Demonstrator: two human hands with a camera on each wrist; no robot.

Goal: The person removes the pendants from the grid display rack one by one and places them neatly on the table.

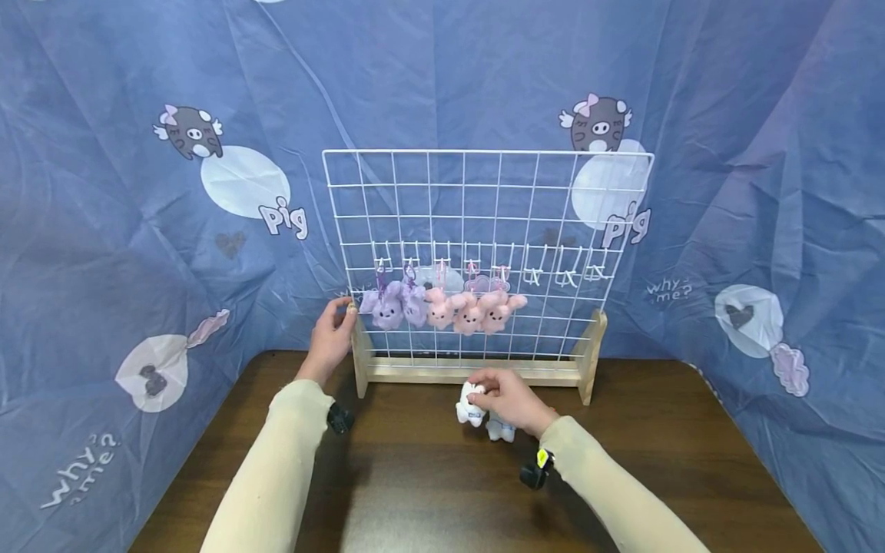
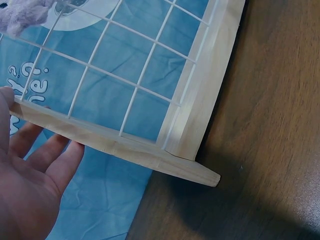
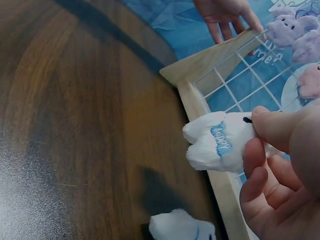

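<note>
My right hand pinches a small white plush toy between thumb and fingers. Blue lettering crosses the toy's body, and its upper end is hidden by the fingers. A second white plush lies on the table just under that hand. At the rack's left side my left hand grips the wooden upright, thumb on one face and fingers behind. On the white wire grid hang two purple bunny plushes and three pink bunny plushes, side by side on hooks.
Bare white hooks stick out at the grid's right. A wooden base bar and right upright support the grid on the brown table. Blue printed cloth hangs behind and on both sides.
</note>
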